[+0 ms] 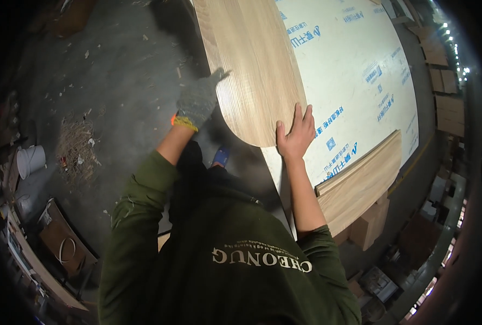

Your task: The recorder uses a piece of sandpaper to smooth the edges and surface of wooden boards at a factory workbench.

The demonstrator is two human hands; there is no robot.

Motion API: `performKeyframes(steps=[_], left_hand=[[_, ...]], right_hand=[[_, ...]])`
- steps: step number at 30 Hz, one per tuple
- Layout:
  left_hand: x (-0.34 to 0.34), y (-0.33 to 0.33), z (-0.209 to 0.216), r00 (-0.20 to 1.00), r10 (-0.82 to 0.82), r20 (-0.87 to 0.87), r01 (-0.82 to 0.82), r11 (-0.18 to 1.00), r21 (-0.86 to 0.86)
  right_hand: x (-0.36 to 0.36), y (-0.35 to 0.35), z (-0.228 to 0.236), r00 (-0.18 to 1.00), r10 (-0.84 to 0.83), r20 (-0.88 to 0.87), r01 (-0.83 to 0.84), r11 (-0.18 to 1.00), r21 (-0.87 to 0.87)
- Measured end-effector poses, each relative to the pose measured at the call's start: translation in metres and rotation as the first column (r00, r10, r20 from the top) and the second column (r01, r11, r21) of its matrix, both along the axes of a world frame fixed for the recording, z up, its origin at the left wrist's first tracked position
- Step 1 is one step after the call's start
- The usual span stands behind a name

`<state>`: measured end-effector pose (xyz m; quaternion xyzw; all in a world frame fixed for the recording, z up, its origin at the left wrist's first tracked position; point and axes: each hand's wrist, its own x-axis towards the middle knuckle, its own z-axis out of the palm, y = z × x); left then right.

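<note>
A long wood-grain board with a rounded near end lies in front of me, its left side overhanging the floor. My left hand, in a grey knitted glove with a yellow and orange cuff, is at the board's left edge. One or two gloved fingertips reach over that edge, but the fingers are blurred and I cannot make out whether anything is in them. My bare right hand rests on the board's right edge near the rounded end, fingers spread and pointing away from me.
Under the board is a white sheet with blue print. Wood-grain strips and a panel lie at its near right side. Cartons stand below. On the floor at left are a debris pile and a white bucket.
</note>
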<state>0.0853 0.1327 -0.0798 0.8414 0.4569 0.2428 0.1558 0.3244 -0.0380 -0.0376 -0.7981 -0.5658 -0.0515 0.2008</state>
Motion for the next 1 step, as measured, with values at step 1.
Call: performKeyframes(steps=[1], left_hand=[[0.0010, -0.0119, 0.0011, 0.999, -0.021, -0.045, 0.022, 0.999, 0.038]], right_hand=[[0.0005, 0.0000, -0.0004, 1.000, 0.006, -0.009, -0.006, 1.000, 0.004]])
